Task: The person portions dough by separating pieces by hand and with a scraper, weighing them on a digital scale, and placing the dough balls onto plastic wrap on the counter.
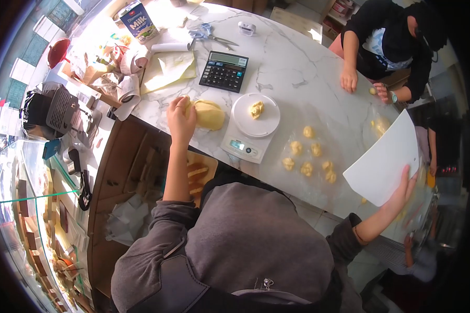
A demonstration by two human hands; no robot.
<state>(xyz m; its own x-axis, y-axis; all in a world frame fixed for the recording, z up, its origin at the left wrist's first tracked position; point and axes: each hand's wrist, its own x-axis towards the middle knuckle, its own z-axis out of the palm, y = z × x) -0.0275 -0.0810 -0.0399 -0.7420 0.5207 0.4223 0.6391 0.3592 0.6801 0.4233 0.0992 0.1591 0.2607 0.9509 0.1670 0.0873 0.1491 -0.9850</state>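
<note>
Smooth yellow dough mound [210,115] gripped by left hand [181,118]; flat white sheet [382,161] gripped by right hand [401,189]; small yellow lump [256,109] centred on white scale [260,145], seemingly for weighing.

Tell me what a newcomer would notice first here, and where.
Probably the large white sheet, held up at the right of the view in the right hand. Next, the white scale near the middle, with one small dough lump on its round plate and more small lumps spread to its right. The left hand touches a bigger dough mass left of the scale.
</note>
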